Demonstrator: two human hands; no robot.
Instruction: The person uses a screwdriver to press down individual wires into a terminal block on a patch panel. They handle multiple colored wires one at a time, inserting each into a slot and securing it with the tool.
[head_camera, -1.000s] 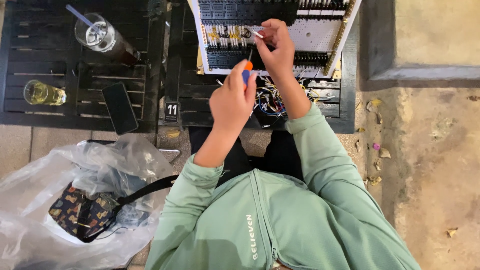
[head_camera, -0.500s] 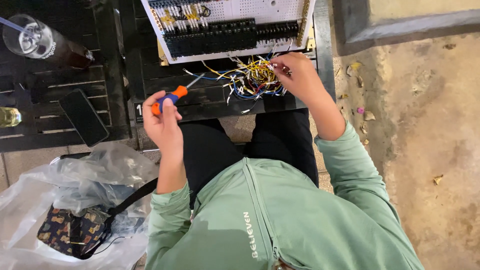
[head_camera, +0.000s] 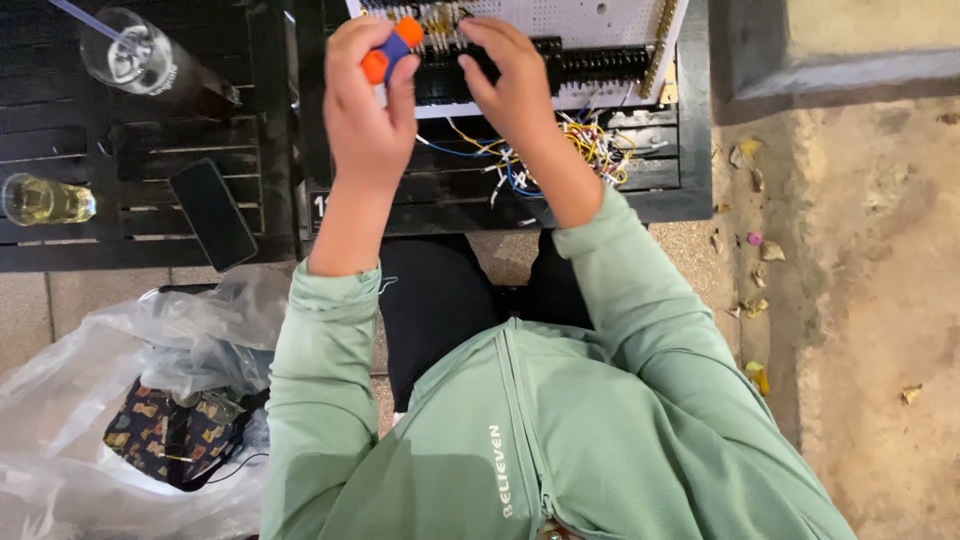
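Our left hand (head_camera: 365, 100) grips orange-blue screwdriver (head_camera: 392, 48); right hand (head_camera: 515, 80) curled on terminal board (head_camera: 600, 40), holding nothing visible. Loose wire bundle (head_camera: 560, 150) at 5 o'clock: wiring unfinished.

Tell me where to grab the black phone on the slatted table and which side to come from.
Pinch the phone across its two long edges near the middle, coming straight down from above. It lies flat and slightly angled on the dark slatted table, apart from the glasses, with its narrow width suiting a pinch.

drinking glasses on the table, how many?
2. A tall clear glass with a straw at the slatted black table's far left; a short clear glass of yellowish drink at its left edge.
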